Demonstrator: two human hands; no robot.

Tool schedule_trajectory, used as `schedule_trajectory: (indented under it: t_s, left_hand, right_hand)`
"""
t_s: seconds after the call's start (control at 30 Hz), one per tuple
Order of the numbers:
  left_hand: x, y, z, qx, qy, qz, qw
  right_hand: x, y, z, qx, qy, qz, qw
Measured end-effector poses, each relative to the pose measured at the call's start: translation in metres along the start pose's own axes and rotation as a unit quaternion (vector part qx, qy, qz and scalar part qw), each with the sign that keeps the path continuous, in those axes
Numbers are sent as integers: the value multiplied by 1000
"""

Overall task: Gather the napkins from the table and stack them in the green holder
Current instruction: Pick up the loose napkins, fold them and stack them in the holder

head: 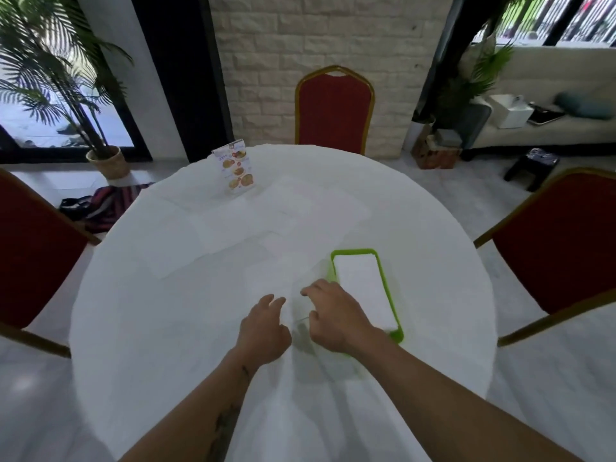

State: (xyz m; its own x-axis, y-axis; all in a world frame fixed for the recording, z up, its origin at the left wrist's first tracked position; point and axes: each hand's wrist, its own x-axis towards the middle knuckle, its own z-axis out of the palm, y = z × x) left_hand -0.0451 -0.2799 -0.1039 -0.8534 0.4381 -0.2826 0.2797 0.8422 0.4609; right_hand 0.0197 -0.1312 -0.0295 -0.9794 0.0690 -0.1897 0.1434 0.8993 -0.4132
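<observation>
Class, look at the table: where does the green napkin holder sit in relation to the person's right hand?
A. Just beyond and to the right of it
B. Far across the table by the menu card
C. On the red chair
A: the green holder lies directly beside the right hand, on its right.

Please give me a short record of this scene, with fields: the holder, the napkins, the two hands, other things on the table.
holder: green holder, right of centre, white napkin stack inside
loose napkins: several flat on the white tablecloth, faint, e.g. napkin
left hand: fingers loosely curled over the cloth, grip unclear
right hand: curled beside the holder, grip unclear
other: menu card, upright, far side
</observation>
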Motion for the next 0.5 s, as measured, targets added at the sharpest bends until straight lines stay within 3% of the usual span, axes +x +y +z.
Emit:
schedule_trajectory:
  t_s: [0.17, 0.5]
  left_hand:
    - [9, -28, 7, 129, -85, 72, 985]
    - [-27, -83, -11, 204, -98, 179, 957]
  right_hand:
    - [-5, -22, 25, 1, -12, 49, 999]
    - [-22, -46, 65, 40, -18, 152, 987]
